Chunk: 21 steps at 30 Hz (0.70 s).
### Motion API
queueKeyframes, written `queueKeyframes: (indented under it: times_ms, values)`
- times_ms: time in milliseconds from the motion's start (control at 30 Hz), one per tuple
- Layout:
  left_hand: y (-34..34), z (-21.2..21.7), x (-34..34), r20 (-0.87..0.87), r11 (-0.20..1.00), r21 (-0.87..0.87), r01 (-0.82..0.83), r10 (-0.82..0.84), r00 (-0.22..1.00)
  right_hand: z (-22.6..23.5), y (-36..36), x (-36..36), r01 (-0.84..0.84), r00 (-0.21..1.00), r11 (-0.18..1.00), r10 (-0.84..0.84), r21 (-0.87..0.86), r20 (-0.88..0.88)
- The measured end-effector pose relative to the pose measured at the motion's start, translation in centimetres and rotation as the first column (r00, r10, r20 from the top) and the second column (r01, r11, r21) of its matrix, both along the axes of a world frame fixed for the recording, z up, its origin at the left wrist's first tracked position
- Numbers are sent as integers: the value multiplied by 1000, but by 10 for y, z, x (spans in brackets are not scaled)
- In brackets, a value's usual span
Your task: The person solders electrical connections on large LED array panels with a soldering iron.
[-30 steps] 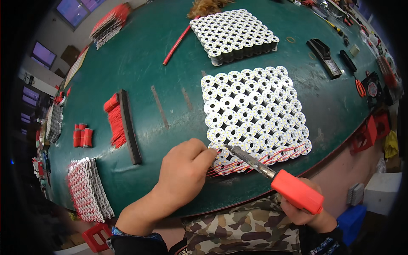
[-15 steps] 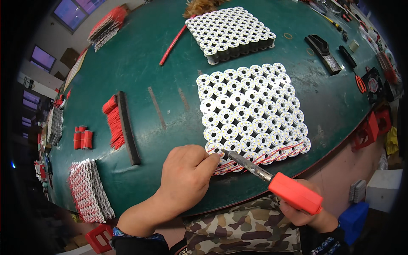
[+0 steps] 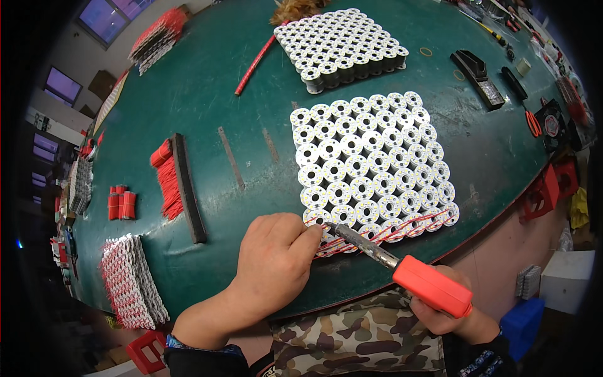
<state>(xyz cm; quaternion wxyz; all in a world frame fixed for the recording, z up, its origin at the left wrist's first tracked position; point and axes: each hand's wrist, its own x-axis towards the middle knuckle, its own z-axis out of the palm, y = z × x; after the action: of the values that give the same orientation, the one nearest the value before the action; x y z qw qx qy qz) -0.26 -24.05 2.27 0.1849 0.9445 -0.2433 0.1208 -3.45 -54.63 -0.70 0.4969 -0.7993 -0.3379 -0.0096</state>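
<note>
Looked like you were soldering the panel [image 3: 370,186] near-left, right hand [image 3: 438,316] gripping the iron [image 3: 433,286]. Left hand [image 3: 274,261] pressed together, couldn't tell on what. Next needed steadiness imo.

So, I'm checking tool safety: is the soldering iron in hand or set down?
In hand: the right hand holds the soldering iron by its red handle, its metal shaft pointing toward the white discs.

Soldering-iron handle [image 3: 433,286] smooth plastic; barrel [image 3: 369,246] mottled metal; tabletop [image 3: 264,188] glossy.
</note>
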Motion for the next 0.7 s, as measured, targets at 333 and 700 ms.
queueKeyframes:
  times_ms: [333,700]
  values:
    - [1,0,0,-4,1000,13,5,-5,1000,5,3,-6,88,993,996,-87,2,-75]
    - [0,1,-1,-18,1000,-11,-6,5,1000,7,-13,-10,76,996,978,-67,-196,53]
